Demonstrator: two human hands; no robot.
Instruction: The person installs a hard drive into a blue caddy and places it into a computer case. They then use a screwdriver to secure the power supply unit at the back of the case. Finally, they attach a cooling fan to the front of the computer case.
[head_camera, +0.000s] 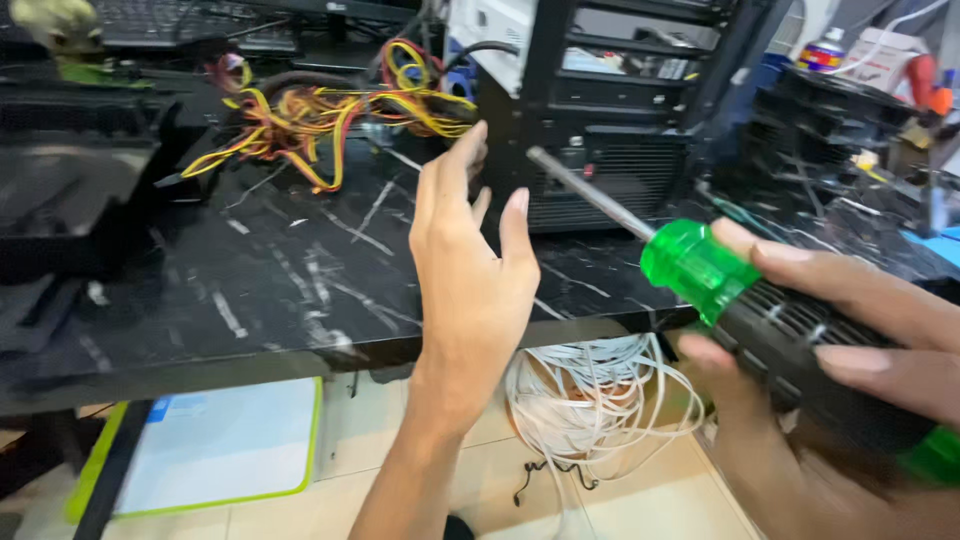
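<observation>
Left hand raised, fingers spread and empty; right hand low, fingers curled in a grip.

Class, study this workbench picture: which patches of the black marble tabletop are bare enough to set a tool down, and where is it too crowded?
The widest bare patch of the marble tabletop lies between the black box at left, the wire bundle behind and the left hand. A narrow strip runs below the screwdriver shaft, before the computer case. The back edge and far right are crowded.
</observation>
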